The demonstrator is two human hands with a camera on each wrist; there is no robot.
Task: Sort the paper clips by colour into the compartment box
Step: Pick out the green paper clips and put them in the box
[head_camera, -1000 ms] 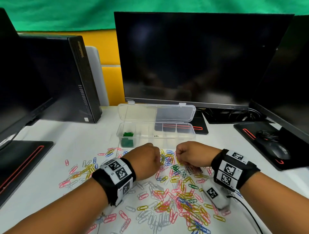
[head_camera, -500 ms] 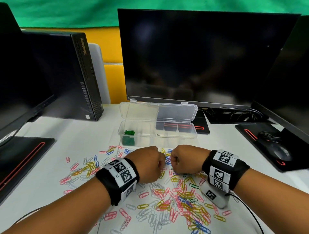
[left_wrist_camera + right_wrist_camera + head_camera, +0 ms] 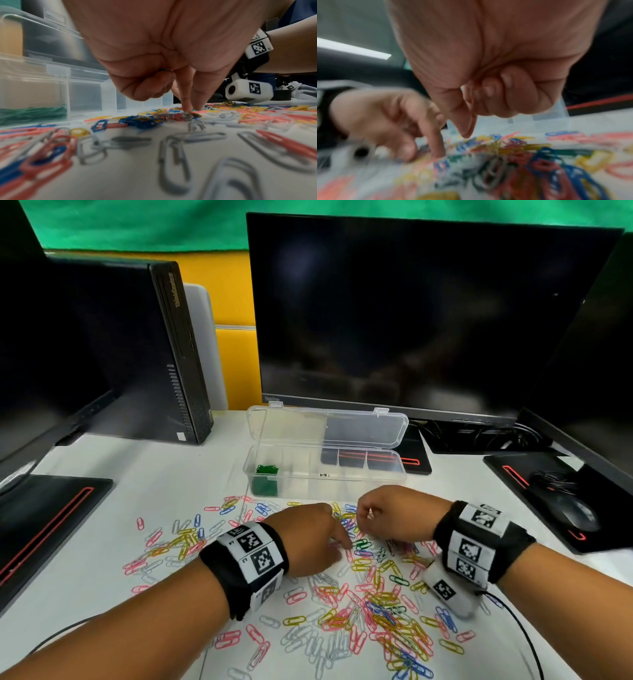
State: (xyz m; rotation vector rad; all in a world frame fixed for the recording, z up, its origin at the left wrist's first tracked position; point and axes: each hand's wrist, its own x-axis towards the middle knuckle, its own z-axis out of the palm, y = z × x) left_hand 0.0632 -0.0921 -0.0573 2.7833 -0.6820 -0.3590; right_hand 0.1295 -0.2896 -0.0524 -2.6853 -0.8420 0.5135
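White desktop (image 3: 191, 474) bears scattered multicoloured paper clips (image 3: 373, 611).

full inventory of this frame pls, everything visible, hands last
loose paper clips: many; pink, yellow, blue, white, green; scattered on table, near side of box
compartment box: one, clear, lid open, behind the clips
sorted green clips: small bunch, box's leftmost compartment
table: one, white
monitors: three, black, rear centre and both edges
desktop PC: one, black, rear left
mouse: one, black, right
left hand: fingertips down in the clips
right hand: fingers curled, above the clips
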